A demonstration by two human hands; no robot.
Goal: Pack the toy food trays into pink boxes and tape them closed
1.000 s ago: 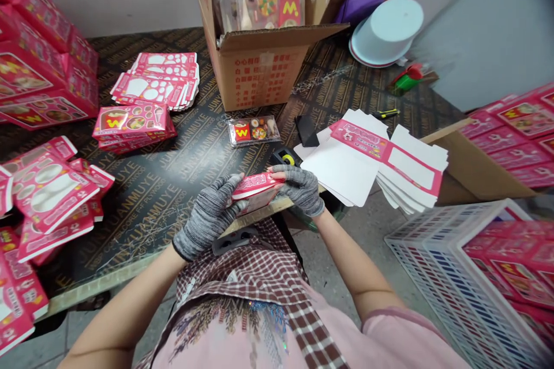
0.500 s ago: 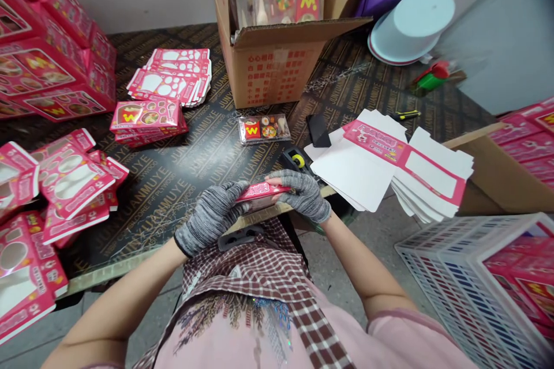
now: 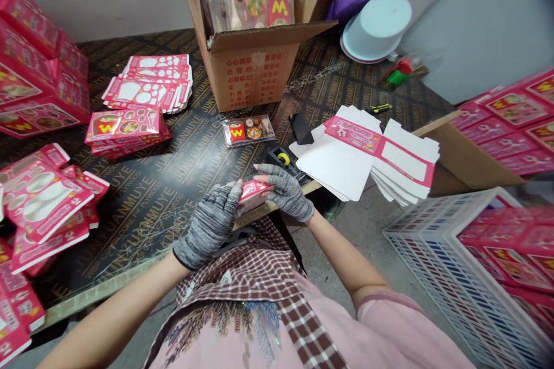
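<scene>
Between my two gloved hands, over the table's front edge, is a small pink printed box (image 3: 252,191). My left hand (image 3: 208,223), in a grey fingerless-tip glove, grips its left end. At the right end, my right hand (image 3: 287,191) closes on it, fingertips bare. The box's lower side is partly covered by my fingers. Just behind my right hand sits a black tape dispenser (image 3: 285,161) with a yellow core. Beyond the box a clear tray of toy food (image 3: 249,130) lies on the dark table.
An open carton (image 3: 255,75) holds several packed trays. Flat box blanks (image 3: 337,170) lie right, beside a black item (image 3: 302,128) and a yellow cutter (image 3: 378,108). Pink cartons (image 3: 38,69) and box sleeves (image 3: 52,190) fill the left. A white crate (image 3: 433,253) stands low right.
The view has swung to the right, so the table's things appear farther left. Both hands still hold the pink box, which now looks more tilted, its right end higher.
</scene>
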